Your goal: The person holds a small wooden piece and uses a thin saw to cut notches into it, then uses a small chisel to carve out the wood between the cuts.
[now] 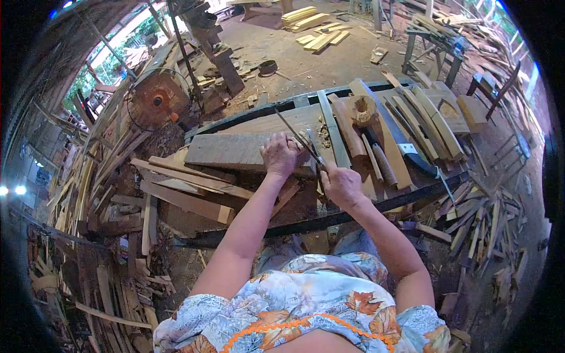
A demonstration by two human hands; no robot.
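My right hand [342, 186] is closed round the handle end of a long thin dark tool [298, 136], which points up and to the left across the bench. My left hand [279, 155] has its fingers curled at the right part of a wide grey-brown board [229, 149], close beside the tool; what its fingers hold, if anything, is hidden. Right of the hands lie a flat light strip [333, 129], a rounded wooden piece [348, 128], a wooden cup-like block [361, 110] with a hole, and a handsaw [382, 112] with its blade flat on the bench.
Several wood strips [435, 120] and a block [472, 113] lie at the bench's right. The dark bench edge [347, 217] runs before my body. Loose boards [182, 197] stick out at the left. Scrap wood [491, 220] piles up at right; yellow planks [305, 19] lie on the ground beyond.
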